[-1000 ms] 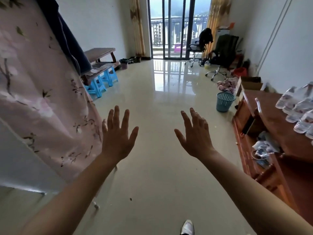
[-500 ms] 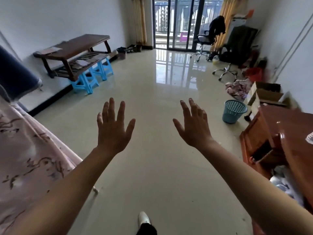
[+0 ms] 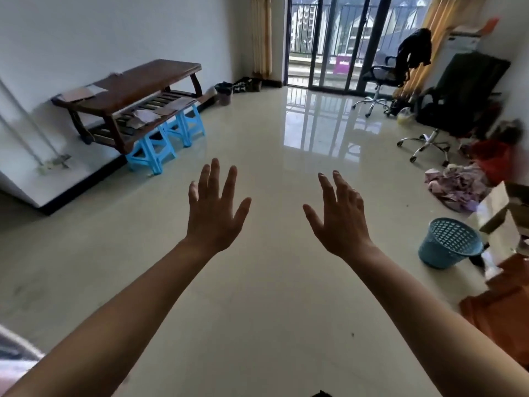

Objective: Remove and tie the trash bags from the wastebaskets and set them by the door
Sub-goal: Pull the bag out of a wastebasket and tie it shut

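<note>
- Hands reach forward over a glossy pale floor [image 3: 257, 296], backs up: the left hand [image 3: 213, 217] and the right hand [image 3: 340, 224] are side by side, apart from each other, and hold nothing.
- Fingers [image 3: 213, 179] of the left hand are straight and spread. The right hand's fingers [image 3: 342, 190] are spread too, with a slight bend.
- A blue mesh wastebasket [image 3: 449, 243] stands on the floor to the right, just beside a cardboard box [image 3: 506, 213]. It is well apart from the right hand's fingers, lower and further right. No bag shows at its rim, and whether it is lined cannot be told.
- A second, dark wastebasket [image 3: 224, 93] stands far off by the left wall, past a wooden bench [image 3: 134, 87] and blue stools [image 3: 160, 141], near a glass balcony door [image 3: 329, 44]. It is too small to tell if it has a liner.
- The step in hand looks like the approach: no bag is touched, lifted or tied yet.
- The next move probably means walking to one basket, bending down, and pinching the bag's edge on both sides to draw it out before knotting it.
</note>
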A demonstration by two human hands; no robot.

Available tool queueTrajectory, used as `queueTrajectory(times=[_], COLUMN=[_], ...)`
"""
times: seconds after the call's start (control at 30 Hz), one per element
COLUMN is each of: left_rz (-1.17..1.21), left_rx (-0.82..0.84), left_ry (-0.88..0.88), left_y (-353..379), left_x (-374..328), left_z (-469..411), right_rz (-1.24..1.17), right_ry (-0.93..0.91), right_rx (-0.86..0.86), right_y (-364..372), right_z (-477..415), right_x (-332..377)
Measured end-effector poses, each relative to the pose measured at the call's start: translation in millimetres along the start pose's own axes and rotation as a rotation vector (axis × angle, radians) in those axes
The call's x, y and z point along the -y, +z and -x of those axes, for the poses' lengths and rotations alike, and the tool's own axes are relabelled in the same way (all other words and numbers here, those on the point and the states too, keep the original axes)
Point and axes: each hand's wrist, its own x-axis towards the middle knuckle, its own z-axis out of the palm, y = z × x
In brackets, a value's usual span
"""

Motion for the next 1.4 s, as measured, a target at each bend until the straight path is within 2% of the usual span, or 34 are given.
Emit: queueTrajectory(times=[0.33,0.53,0.9,1.17,1.4], left_rz=[-0.018,-0.032,-0.076,-0.095,-0.118], left_rx=[0.047,0.011,-0.069,-0.040,0.012], left_ry=[-0.087,-0.142,-0.194,-0.161,-0.166], left_y=[151.6,188.7,293.8,346.7,447.0], left_x=[-19.3,-21.4,66.7,126.0,158.0], left_z=[-290.0,-467.6,-730.6,-968.8,-1162.8], right_rz=[-0.079,-0.113,-0.138,-0.127,-0.014], right_ry=[-0.026,-0.104,-0.214,-0.232,-0.190], right_rx=[0.021,0.041,0.023,0.024,0.034], right_y=[117.3,151.2,282.6,346.1,449.6], right_z=[-289.6,-484.6,-792.6,-997.6,-1180.2], right_x=[-133.8,-186.9,-208.4,-223.7,-282.9])
